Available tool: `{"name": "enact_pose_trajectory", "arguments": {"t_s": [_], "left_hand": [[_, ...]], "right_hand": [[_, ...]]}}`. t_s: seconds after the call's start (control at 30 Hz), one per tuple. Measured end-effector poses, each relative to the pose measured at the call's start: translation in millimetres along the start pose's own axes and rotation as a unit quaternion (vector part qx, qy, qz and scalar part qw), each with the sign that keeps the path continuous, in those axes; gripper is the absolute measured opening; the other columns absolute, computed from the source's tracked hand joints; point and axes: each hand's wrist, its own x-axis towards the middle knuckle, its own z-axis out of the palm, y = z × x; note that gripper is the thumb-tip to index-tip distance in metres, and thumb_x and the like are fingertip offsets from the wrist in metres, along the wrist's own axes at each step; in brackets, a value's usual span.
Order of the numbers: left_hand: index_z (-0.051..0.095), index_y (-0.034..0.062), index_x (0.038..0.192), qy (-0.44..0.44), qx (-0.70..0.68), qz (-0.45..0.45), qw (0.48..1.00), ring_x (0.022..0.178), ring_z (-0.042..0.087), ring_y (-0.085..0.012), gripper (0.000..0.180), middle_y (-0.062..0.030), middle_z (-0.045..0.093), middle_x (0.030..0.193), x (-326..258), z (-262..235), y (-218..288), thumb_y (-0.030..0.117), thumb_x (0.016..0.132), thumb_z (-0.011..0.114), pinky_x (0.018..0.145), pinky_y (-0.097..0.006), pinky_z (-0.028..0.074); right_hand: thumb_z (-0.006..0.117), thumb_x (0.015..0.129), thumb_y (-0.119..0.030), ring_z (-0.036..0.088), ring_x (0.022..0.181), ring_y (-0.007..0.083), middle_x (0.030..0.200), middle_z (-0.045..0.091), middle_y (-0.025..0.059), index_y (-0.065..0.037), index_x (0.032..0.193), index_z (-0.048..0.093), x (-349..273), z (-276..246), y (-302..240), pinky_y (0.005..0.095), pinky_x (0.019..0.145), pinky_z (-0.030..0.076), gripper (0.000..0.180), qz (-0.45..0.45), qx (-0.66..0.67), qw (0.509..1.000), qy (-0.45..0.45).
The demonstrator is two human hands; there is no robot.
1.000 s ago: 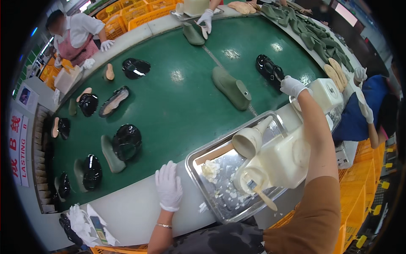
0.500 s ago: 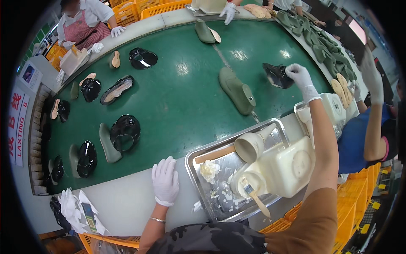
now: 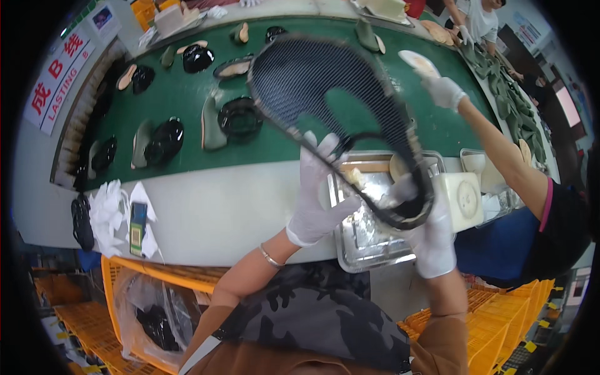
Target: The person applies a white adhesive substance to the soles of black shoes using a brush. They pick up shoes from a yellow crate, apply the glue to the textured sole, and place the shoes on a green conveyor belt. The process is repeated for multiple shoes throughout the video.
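Observation:
A glossy black shoe upper (image 3: 312, 69) is held up in front of me, its dark ribbed inner side showing and its opening facing up. My right hand (image 3: 431, 231), in a white glove, grips its narrow end at the lower right; motion smears the fingers there. My left hand (image 3: 315, 200), also gloved, has thumb and fingers spread apart, the fingertips at the near edge of the upper. Behind the upper, partly covered, is a metal tray (image 3: 356, 250) with white smears. Beyond it, a co-worker's gloved hand (image 3: 445, 94) holds a pale insole (image 3: 419, 64).
Green lasts (image 3: 214, 125) and black uppers (image 3: 240, 119) lie in pairs on the green belt (image 3: 187, 97). A white jug (image 3: 461, 200) stands by the tray. White gloves (image 3: 107, 209) and a phone (image 3: 137, 228) rest at left; yellow crates (image 3: 112, 294) stand below the bench edge.
The black upper has come from over the belt to in front of me in my right hand. My left hand has lifted off the bench to its edge. The view has shifted.

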Motion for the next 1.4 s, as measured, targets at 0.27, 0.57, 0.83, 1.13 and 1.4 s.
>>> {"name": "enact_pose_trajectory", "arguments": {"t_s": [0.27,0.57,0.83,1.13,1.4], "left_hand": [[0.036,-0.0037,0.127,0.121,-0.065,-0.074,0.988,0.092,0.056,-0.0181,0.043,-0.0128,0.055,0.103,-39,-24,36,0.023,0.094,0.044,0.081,-0.032,0.048],[0.041,-0.0014,0.124,0.156,-0.174,-0.350,0.907,0.081,0.058,-0.0192,0.047,-0.0124,0.056,0.097,-68,-59,68,0.034,0.093,0.044,0.075,-0.034,0.048],[0.030,0.0018,0.133,0.082,-0.199,-0.499,0.839,0.089,0.049,-0.0162,0.040,-0.0121,0.050,0.113,-71,-48,79,0.021,0.097,0.032,0.076,-0.031,0.040],[0.048,-0.0114,0.117,0.053,-0.219,-0.484,0.846,0.087,0.060,-0.0194,0.033,-0.0204,0.048,0.123,-108,-49,72,0.002,0.087,0.051,0.070,-0.028,0.049],[0.043,-0.0109,0.121,0.032,-0.176,-0.510,0.841,0.085,0.060,-0.0176,0.040,-0.0213,0.048,0.121,-104,-52,74,0.003,0.085,0.054,0.071,-0.026,0.051]], "right_hand": [[0.055,0.086,-0.025,0.053,0.092,0.0125,0.105,0.055,0.0061,-0.002,0.121,0.040,-54,56,85,0.0256,0.082,0.044,0.044,0.196,0.000,0.976,-0.099],[0.049,0.089,-0.013,0.054,0.068,0.0083,0.087,0.059,0.0047,-0.001,0.100,0.057,-104,-32,92,0.0215,0.062,0.046,0.018,0.201,-0.292,0.932,0.070],[0.053,0.088,-0.006,0.048,0.063,0.0062,0.090,0.053,0.0033,-0.003,0.123,0.041,-88,-65,94,0.0195,0.054,0.042,0.037,-0.109,-0.149,0.897,0.401],[0.049,0.084,0.006,0.048,0.076,0.0112,0.093,0.051,0.0057,-0.001,0.102,0.057,-61,-79,62,0.0215,0.067,0.040,0.021,-0.252,-0.463,0.801,0.282],[0.050,0.082,0.004,0.055,0.088,0.0234,0.094,0.056,0.0126,-0.001,0.097,0.059,-48,-70,42,0.0293,0.079,0.044,0.019,-0.268,-0.597,0.747,0.120]]}}
